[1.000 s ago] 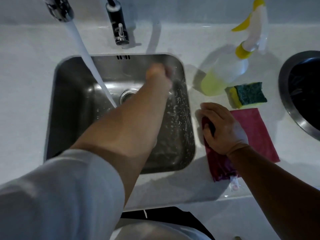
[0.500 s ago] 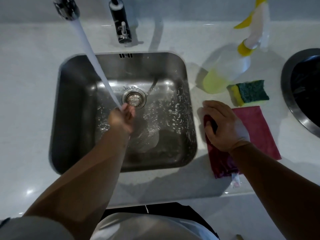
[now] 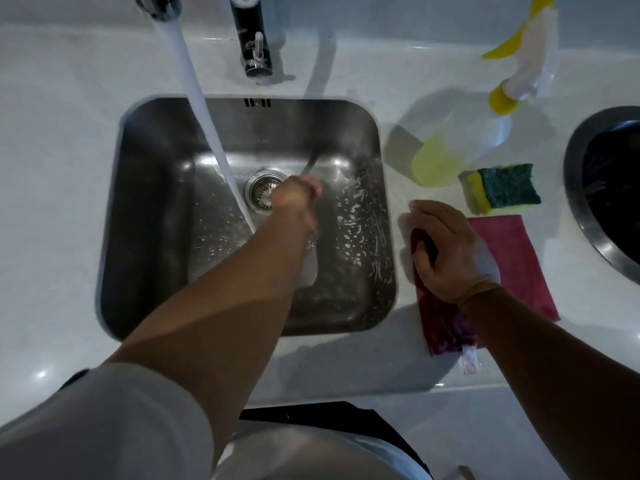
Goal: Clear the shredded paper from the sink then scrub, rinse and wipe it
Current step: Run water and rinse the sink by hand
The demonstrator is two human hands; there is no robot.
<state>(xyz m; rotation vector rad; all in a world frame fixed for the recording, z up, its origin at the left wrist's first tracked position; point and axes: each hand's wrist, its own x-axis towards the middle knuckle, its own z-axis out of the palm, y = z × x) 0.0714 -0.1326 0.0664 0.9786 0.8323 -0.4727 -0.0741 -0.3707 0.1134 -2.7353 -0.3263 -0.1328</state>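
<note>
Brushed steel sink w/ wet sheen, glossy white counter, matt magenta cloth, rough-topped sponge.

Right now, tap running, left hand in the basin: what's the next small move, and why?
Probably sweep the left hand to the right wall of the sink, splashing water over it: white suds speckle that wall, while the stream lands beside the drain. The right hand grips the cloth, so wiping looks next.

Dim light, soft shadow beside the spray bottle, motion-blurred left hand, wide-angle bending at edges.
</note>
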